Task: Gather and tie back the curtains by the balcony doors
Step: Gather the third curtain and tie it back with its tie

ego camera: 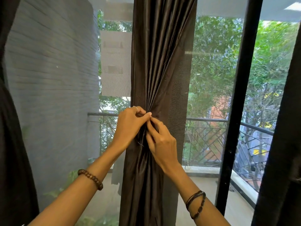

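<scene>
Pinching gathered curtain (153,75), left hand (130,126), right hand (162,144)

Balcony floor (203,190) beyond the doors.
Pale tiles; a small dark object (231,189) lies near the black door frame (234,128).

Mesh screen (52,95) close behind gathered curtain (156,62); black door frame (241,95) bounds right; open room nearside.

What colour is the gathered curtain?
Dark brown with a satin sheen, the curtain shows in the head view.
</scene>
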